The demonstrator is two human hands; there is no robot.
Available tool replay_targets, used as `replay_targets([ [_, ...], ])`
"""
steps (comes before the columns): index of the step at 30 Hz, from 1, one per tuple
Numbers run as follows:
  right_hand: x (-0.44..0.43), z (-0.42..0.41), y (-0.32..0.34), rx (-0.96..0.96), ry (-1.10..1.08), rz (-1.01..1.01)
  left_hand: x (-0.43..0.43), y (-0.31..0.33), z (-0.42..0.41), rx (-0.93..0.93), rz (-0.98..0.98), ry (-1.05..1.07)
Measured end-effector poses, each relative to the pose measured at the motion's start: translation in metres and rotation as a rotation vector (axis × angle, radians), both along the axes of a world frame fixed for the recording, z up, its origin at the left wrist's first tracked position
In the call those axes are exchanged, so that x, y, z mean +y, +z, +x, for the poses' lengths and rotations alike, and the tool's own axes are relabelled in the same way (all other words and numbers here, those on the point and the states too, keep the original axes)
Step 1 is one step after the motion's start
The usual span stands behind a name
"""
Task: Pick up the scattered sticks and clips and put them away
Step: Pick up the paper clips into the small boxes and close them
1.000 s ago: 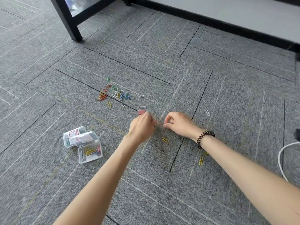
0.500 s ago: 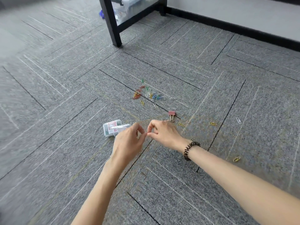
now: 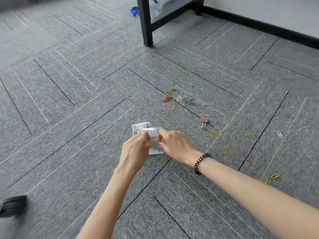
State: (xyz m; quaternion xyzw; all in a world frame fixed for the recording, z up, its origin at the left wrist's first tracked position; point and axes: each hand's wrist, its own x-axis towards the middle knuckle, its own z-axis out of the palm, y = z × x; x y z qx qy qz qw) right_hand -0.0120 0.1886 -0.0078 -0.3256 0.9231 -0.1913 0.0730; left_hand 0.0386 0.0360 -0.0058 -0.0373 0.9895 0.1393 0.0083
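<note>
Clip box [image 3: 155, 152] beneath fingers [image 3: 163, 134], seemingly touching it

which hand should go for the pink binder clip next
Right, probably. The pink binder clip lies on the carpet to the right of the clear box, nearer the right hand; the left hand is at the box's left side, farther off.

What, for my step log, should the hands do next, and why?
Probably release over the box: the left hand and right hand meet above it with fingers curled, and it already holds clips. Blur hides what, if anything, they pinch.
</note>
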Motion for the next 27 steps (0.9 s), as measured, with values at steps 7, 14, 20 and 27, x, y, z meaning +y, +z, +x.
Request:
replay_targets([
  [7,-0.029,0.004,-0.002,0.025,0.191,-0.063,-0.025,-0.002,0.012,0.016,0.083,0.109],
  [14,-0.026,0.005,-0.016,0.037,0.251,-0.136,-0.03,-0.005,0.012,-0.024,0.135,0.147],
  [20,0.002,0.002,-0.02,0.071,0.009,-0.282,-0.001,-0.007,0.006,0.011,0.206,0.077],
  [27,0.039,-0.003,-0.027,0.011,-0.191,-0.23,0.017,-0.018,0.005,0.033,0.25,0.012],
])
